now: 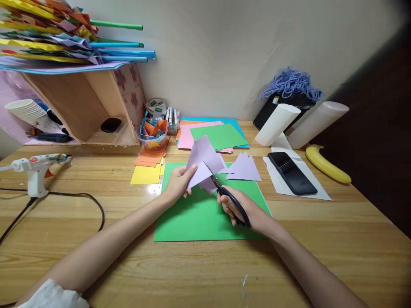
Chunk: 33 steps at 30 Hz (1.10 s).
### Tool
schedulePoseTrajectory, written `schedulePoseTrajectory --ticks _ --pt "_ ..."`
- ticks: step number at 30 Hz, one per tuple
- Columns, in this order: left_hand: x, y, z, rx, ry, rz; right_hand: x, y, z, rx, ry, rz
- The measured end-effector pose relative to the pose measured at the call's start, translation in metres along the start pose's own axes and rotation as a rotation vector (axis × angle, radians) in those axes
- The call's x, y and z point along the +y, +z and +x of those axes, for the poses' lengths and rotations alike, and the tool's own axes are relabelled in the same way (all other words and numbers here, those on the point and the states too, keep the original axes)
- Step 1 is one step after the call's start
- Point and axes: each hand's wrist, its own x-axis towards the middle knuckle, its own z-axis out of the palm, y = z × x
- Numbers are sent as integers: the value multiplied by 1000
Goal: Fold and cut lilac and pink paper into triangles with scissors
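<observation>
The tabletop (128, 265) carries a green sheet (192, 220), flat and perhaps a little stiff. Above this sheet, the left hand (178, 182) holds the purple paper (199, 160) — its fingers are narrow, pinching near the lower left edge with the thumb on the upper face. This paper should be very light and easy to crease, so a soft pinch close to the edge seems enough. The right hand (240, 206) has its fingers around the black handles of the scissors (236, 201), and the blades are at the paper; how wide they stand, I cannot tell. The scissors are probably heavier and rigid, best taken by the loops. Smallest are the purple triangles (245, 167) at the right — thin, likely slippery together, better lifted by a corner.
</observation>
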Motion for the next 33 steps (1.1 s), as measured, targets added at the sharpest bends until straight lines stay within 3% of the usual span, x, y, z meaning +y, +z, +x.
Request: schedulePoseTrajectory --ticks 7,20,27,33 --pt "3 4 -4 -36 -66 -12 3 -2 0 -39 -104 -21" --pt "0 1 0 -58 -99 -67 2 -3 2 38 -5 -24" --pt "2 -3 4 120 122 73 -5 0 -1 -33 31 -29" --pt "2 -1 0 109 211 221 -2 1 -3 -107 -33 -22"
